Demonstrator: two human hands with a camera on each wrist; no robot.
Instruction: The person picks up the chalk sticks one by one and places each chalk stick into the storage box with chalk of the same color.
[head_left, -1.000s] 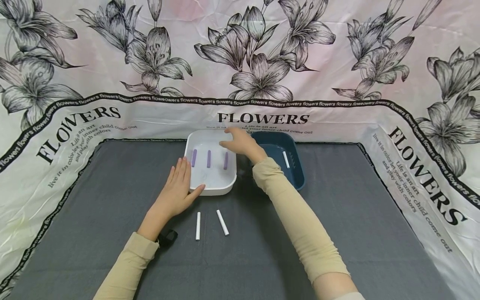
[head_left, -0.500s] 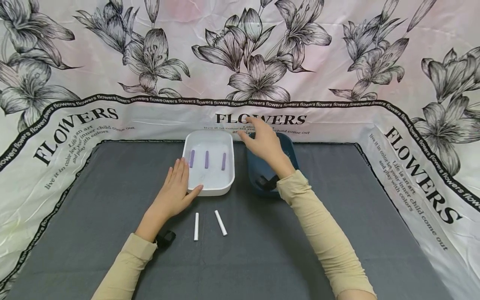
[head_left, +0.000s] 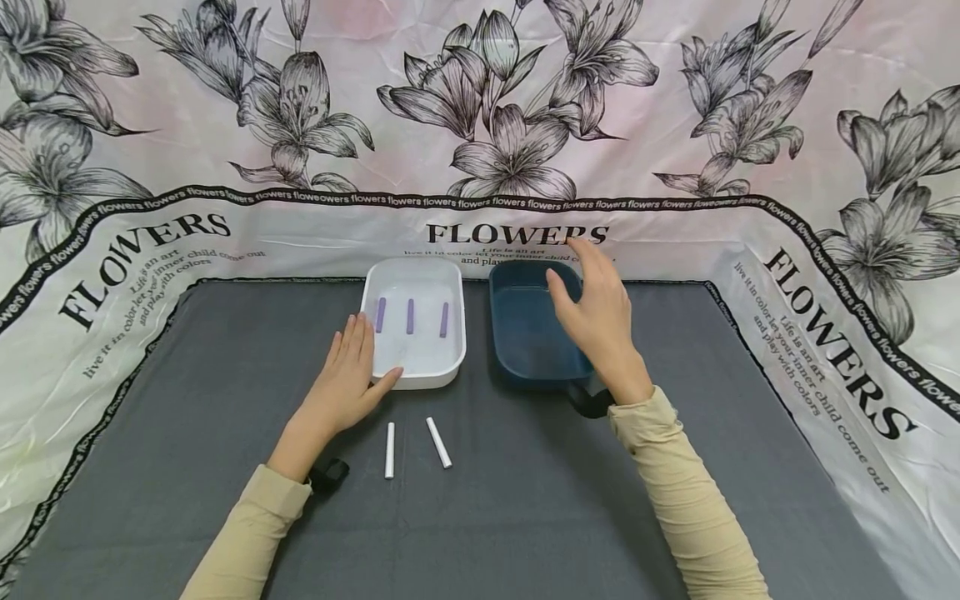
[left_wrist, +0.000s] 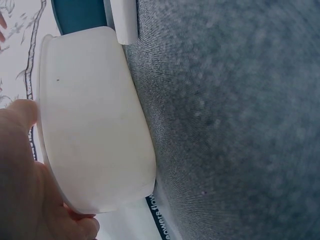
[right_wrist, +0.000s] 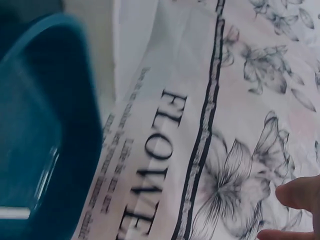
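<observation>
My left hand [head_left: 339, 379] rests against the left and near edges of a white tray [head_left: 427, 367], fingers straight along the side and thumb at the near rim. Three purple chalk sticks [head_left: 410, 317] stand apart in a row inside it. My right hand [head_left: 600, 308], thumb and fingers spread with nothing between them, hovers over the right side of a dark blue tray [head_left: 525, 358]. A white chalk stick [right_wrist: 14, 213] shows inside the blue tray in the right wrist view; the hand hides it in the head view.
Two white chalk sticks lie on the grey cloth [head_left: 480, 517] before the white tray, one nearly straight [head_left: 389, 450] and one slanted [head_left: 439, 442]. Behind both trays rises a flower-printed cloth [head_left: 517, 183]. A narrow gap separates the trays.
My right hand has moved from over the white tray rightwards to the blue tray's right side, fingers apart throughout. The left hand stays at the white tray.
</observation>
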